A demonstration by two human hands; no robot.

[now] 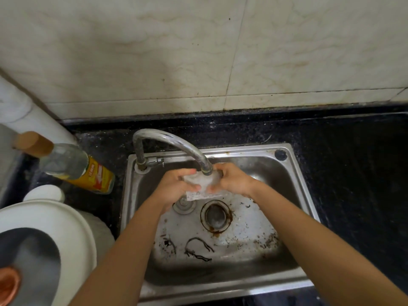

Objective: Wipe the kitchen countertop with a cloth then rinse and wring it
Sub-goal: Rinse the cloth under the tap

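Forearms [123, 250] cropped; left hand [173, 186], right hand [235, 180] fingers [187, 172] clamped on cloth [198, 195], half-hidden under faucet [176, 142].

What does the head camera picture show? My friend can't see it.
The left hand and right hand grip a pale cloth under the curved tap, over a stained steel sink. A yellow-labelled bottle sits on the dark countertop to the left.

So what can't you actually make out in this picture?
All in the head view:
- Most of the cloth is hidden by the left hand and right hand gripping it.
- Whether water runs from the faucet: the spout mouth is blurred and crowded by both hands.
- The label on the bottle is too blurred to read.
- The white appliance is cut off by the left and bottom edges.
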